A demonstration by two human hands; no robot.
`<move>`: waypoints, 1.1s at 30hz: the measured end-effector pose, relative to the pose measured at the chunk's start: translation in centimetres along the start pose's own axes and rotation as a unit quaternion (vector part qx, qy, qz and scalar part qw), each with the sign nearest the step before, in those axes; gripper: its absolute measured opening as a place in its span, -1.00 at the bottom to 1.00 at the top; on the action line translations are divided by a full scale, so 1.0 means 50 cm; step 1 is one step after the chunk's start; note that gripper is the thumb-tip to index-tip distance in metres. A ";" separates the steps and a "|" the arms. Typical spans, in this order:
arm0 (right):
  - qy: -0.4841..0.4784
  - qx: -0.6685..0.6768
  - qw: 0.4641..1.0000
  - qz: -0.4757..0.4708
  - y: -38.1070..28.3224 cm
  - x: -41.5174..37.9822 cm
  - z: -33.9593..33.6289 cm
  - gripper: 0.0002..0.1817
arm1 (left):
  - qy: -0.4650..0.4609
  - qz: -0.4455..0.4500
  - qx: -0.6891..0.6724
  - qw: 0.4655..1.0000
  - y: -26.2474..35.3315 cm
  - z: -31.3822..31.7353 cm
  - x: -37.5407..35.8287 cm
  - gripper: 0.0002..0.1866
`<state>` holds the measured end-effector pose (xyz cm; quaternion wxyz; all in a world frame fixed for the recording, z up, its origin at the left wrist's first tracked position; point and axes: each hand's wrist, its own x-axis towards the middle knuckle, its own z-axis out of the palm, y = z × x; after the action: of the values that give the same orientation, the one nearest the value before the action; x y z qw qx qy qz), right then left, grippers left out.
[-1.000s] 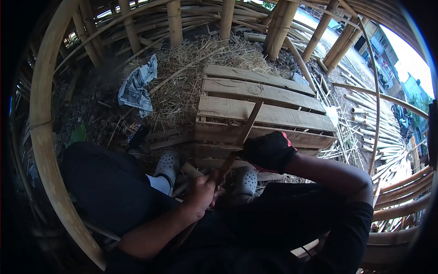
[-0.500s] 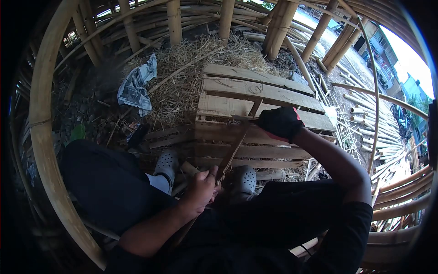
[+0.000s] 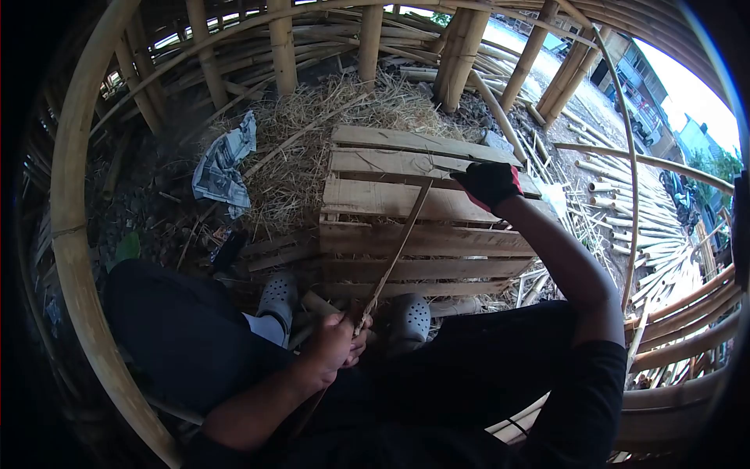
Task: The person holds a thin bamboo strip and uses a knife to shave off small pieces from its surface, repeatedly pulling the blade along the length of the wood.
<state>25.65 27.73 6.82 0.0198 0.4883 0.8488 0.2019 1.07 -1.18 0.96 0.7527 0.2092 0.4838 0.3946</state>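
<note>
A long, narrow bamboo strip (image 3: 400, 248) slants up and away from my lap, its far end above the wooden slats. Bare and closed, my left hand (image 3: 337, 341) grips it near its lower part, where some fibres look frayed. My right hand (image 3: 491, 186) wears a black and red glove and is closed beyond the strip's far end, to the right. A thin dark blade, apparently of a knife, points left from that fist; its handle is hidden in the glove. The blade appears apart from the strip.
A slatted wooden pallet (image 3: 426, 238) lies before my feet. Crumpled newspaper (image 3: 225, 166) rests by straw (image 3: 301, 148) on the left. A curved bamboo pole (image 3: 70, 195) rises close on my left. Bamboo posts (image 3: 461, 59) stand behind; cut poles (image 3: 617, 215) lie at right.
My right hand has moved up and slightly right, off the strip with the blade. The strip's upper part now shows uncovered. My left hand keeps its hold, and the view has shifted slightly.
</note>
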 end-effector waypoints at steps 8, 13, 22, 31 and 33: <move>0.000 0.127 0.990 0.058 -0.072 -0.042 -0.074 -0.39 | 0.000 -0.032 -0.024 0.999 0.002 -0.012 0.018 -0.66; 0.047 0.272 0.954 -0.117 -0.140 -0.098 -0.045 -0.42 | -0.101 -0.062 -0.050 0.992 0.012 -0.028 0.022 -0.62; -0.281 0.546 0.773 0.158 -0.085 -0.030 -0.096 -0.39 | -0.119 -0.092 -0.084 0.985 0.010 -0.028 0.034 -0.62; -0.285 0.633 0.709 0.120 -0.080 0.000 -0.022 -0.42 | -0.103 -0.094 -0.074 0.987 0.017 -0.022 0.032 -0.61; -0.306 0.615 0.715 0.130 -0.072 -0.004 -0.026 -0.41 | -0.094 -0.095 -0.066 0.989 0.019 -0.019 0.030 -0.61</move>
<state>22.51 25.54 6.67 -0.0522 0.5336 0.6616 -0.5242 0.19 0.53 0.34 0.8408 0.1484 0.4019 0.3310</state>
